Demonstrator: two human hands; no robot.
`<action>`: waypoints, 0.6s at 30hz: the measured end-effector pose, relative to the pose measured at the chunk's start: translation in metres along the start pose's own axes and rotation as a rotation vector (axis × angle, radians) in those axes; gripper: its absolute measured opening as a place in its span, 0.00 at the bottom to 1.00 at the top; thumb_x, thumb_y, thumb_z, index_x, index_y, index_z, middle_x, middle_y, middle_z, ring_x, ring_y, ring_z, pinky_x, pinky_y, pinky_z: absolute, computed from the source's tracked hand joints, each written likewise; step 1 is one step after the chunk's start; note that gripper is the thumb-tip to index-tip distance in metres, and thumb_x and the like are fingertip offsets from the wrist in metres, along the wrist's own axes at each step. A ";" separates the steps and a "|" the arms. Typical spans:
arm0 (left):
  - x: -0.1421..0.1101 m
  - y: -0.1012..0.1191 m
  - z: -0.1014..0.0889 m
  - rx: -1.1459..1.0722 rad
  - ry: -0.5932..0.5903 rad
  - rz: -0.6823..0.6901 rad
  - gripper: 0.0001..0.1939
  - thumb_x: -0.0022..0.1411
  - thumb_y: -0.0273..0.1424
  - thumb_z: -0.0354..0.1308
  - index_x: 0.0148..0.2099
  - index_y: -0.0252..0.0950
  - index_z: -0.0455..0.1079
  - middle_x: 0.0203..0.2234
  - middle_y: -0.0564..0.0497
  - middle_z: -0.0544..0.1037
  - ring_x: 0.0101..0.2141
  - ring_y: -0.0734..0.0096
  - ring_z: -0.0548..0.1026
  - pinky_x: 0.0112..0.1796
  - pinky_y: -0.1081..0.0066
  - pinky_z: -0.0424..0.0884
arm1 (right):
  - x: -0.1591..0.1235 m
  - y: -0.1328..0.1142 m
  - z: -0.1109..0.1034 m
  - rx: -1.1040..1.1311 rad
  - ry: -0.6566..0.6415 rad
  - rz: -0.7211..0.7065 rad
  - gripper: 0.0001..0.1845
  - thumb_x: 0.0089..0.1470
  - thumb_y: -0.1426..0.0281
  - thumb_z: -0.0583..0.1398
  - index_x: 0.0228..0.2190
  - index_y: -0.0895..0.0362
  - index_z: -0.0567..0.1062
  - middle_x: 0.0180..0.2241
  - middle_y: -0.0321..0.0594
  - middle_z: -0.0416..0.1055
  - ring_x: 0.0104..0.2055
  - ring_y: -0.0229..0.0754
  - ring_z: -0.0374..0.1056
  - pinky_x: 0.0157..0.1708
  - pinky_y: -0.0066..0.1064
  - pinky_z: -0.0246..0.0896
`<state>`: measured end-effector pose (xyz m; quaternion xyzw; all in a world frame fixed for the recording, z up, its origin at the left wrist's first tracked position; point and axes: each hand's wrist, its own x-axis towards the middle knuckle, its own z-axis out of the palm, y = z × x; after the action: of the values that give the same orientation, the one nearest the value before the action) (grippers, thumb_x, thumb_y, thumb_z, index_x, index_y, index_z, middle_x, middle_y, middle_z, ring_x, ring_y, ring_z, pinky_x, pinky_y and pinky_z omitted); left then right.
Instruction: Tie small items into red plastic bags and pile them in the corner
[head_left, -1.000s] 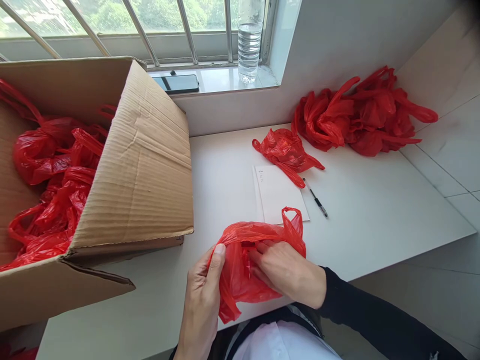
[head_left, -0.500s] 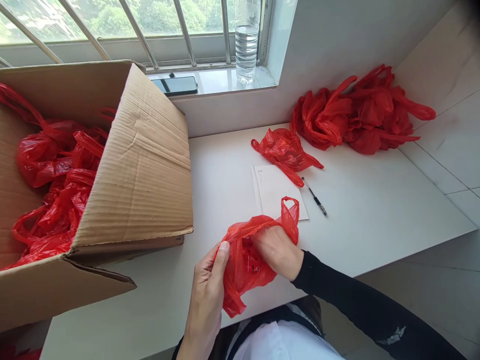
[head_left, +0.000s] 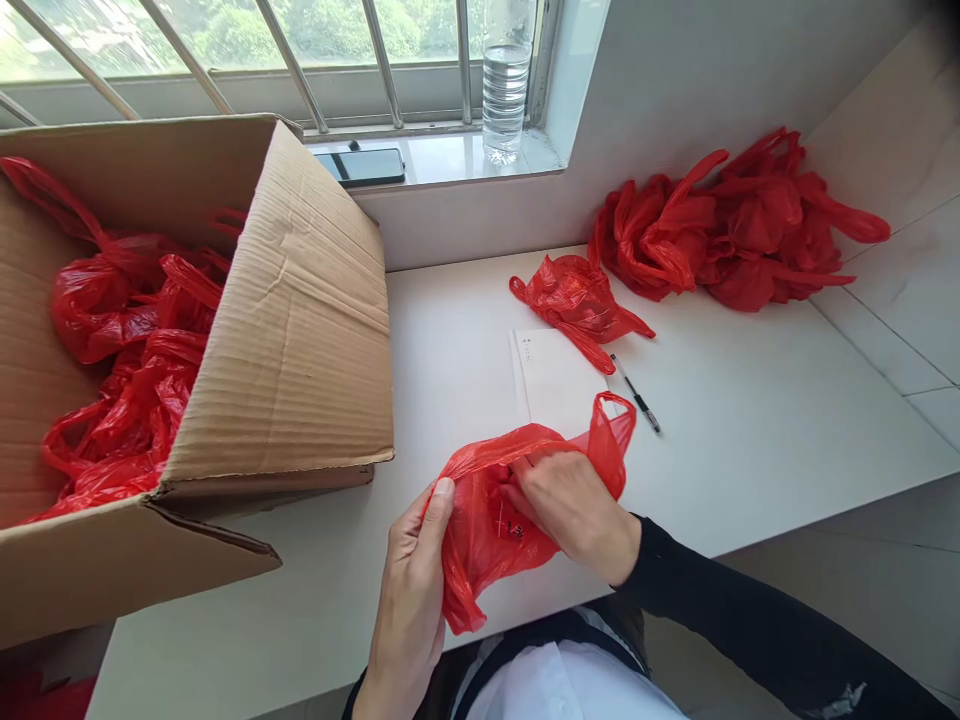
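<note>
A thin red plastic bag [head_left: 491,560] is held above the front of the table, its mouth gaping and one handle loop standing up on the right. My left hand [head_left: 420,570] pinches the bag's left rim between thumb and fingers. Inside the mouth is my right hand [head_left: 574,500], back upward, its fingers curled and partly hidden by the plastic. Whatever those fingers grip cannot be made out. Small dark items [head_left: 512,527] show in the bag, too small to name. Just beyond it lie a white paper pad [head_left: 562,375] and a black pen [head_left: 636,395].
An open cardboard box [head_left: 300,330] holding several red bags [head_left: 127,370] stands at the left. A small red bag [head_left: 577,300] lies beyond the pad, with a heap of red bags [head_left: 735,235] against the wall. The windowsill bears a phone [head_left: 367,166] and a water bottle [head_left: 505,105].
My right hand has drawn a little to the right and partly out of the bag, so more of its fingers show. The bag's handle loop has shifted right. My left hand keeps its hold.
</note>
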<state>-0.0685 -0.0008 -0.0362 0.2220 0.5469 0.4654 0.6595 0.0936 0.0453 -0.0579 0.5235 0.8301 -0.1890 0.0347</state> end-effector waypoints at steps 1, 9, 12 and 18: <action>0.000 0.000 0.000 -0.001 0.000 -0.001 0.17 0.65 0.43 0.67 0.29 0.39 0.69 0.23 0.58 0.68 0.25 0.74 0.68 0.26 0.75 0.64 | -0.002 -0.003 -0.001 -0.018 -0.015 0.004 0.09 0.69 0.70 0.57 0.39 0.61 0.76 0.35 0.48 0.77 0.36 0.50 0.74 0.31 0.37 0.63; 0.002 -0.001 0.001 0.038 -0.023 0.014 0.17 0.67 0.45 0.64 0.32 0.39 0.74 0.23 0.57 0.72 0.25 0.75 0.69 0.26 0.77 0.66 | -0.023 0.006 -0.002 -0.194 -0.174 0.065 0.15 0.52 0.88 0.60 0.39 0.63 0.76 0.31 0.49 0.77 0.31 0.51 0.75 0.25 0.35 0.58; 0.001 -0.004 0.005 0.066 -0.043 0.003 0.15 0.67 0.46 0.63 0.38 0.40 0.78 0.26 0.55 0.74 0.26 0.74 0.70 0.26 0.76 0.66 | -0.025 0.016 -0.002 -0.220 -0.183 0.073 0.20 0.49 0.90 0.59 0.42 0.63 0.75 0.34 0.50 0.78 0.33 0.52 0.75 0.24 0.36 0.55; -0.002 -0.006 0.013 0.117 -0.032 0.038 0.14 0.68 0.44 0.63 0.40 0.40 0.81 0.25 0.54 0.69 0.26 0.73 0.65 0.28 0.76 0.67 | -0.016 0.021 -0.002 -0.159 -0.178 0.055 0.15 0.51 0.88 0.57 0.36 0.59 0.74 0.31 0.44 0.76 0.32 0.48 0.73 0.24 0.37 0.50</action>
<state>-0.0542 -0.0028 -0.0361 0.2781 0.5583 0.4415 0.6450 0.1198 0.0407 -0.0581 0.5230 0.8214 -0.1674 0.1546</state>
